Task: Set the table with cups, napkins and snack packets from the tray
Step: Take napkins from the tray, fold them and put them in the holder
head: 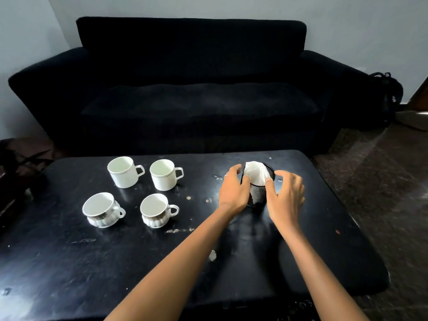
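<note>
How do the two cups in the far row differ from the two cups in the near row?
The far cups are plain white with straight sides and squarish handles. The near cups carry a dark patterned band, have a ribbed, bulging base and rounded loop handles. The far cups also look taller and the near ones squatter. All four stand upright and empty on the black table, handles pointing right.
</note>
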